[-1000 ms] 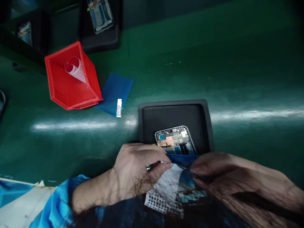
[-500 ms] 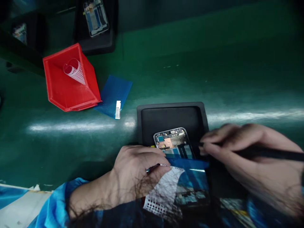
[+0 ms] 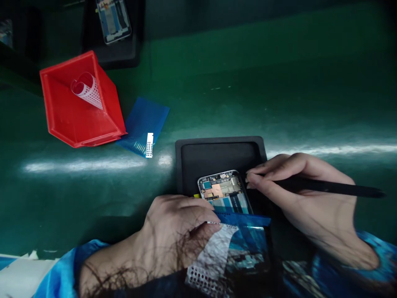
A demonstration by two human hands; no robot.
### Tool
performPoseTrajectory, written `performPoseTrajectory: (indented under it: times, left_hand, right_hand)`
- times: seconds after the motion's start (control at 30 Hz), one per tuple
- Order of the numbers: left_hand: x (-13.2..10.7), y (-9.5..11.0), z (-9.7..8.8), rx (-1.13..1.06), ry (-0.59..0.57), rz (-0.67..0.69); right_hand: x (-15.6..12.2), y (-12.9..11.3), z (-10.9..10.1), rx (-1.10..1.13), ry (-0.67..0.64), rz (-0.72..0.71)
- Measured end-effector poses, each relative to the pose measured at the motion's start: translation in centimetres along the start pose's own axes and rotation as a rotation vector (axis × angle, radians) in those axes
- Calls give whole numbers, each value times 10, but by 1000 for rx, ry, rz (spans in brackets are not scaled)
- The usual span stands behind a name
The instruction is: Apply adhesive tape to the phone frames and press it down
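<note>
An opened phone, its circuit board bare, lies tilted in a black tray. My left hand reaches over its left edge. Between my left thumb and fingers is a white sheet of dot stickers, perforated near its lower end. Blue film spreads beside the sheet, over the phone's lower part. My right hand pinches slim black tweezers near the phone's upper right corner. Fingers hide the tweezers' tips, so contact with the phone cannot be made out.
To the left stands a red bin with a curled perforated sheet inside. Beside it, a blue film sheet carries a small white sticker strip. Another opened phone lies in a dark tray at the back.
My right hand has moved left and slightly up, bringing the tweezers closer to the phone's upper right corner. My left hand keeps its hold. The whole view has shifted a little.
</note>
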State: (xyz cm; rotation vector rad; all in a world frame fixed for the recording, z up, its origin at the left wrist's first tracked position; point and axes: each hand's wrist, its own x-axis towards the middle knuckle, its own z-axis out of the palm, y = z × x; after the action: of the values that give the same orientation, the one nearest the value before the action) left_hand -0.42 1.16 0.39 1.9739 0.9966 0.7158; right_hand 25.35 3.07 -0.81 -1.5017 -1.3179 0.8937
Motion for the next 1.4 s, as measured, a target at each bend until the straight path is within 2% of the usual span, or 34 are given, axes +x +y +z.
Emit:
performPoseTrajectory:
  times: [0.37, 0.6, 1.03, 1.23, 1.4]
  left_hand:
    - [2, 1, 0, -2, 2, 7]
    - [2, 2, 1, 11, -6, 4]
    - [2, 1, 0, -1, 4, -14]
    - [1, 0, -1, -35, 15, -23]
    - [6, 4, -3, -9, -2, -22]
  right_hand:
    - [-5, 3, 0, -12, -29, -95]
    - [-9, 4, -4, -86, -67, -224]
    - [-8, 2, -1, -65, -73, -126]
    - [-5, 5, -21, 51, -75, -120]
    - [-15, 12, -30, 13, -162, -239]
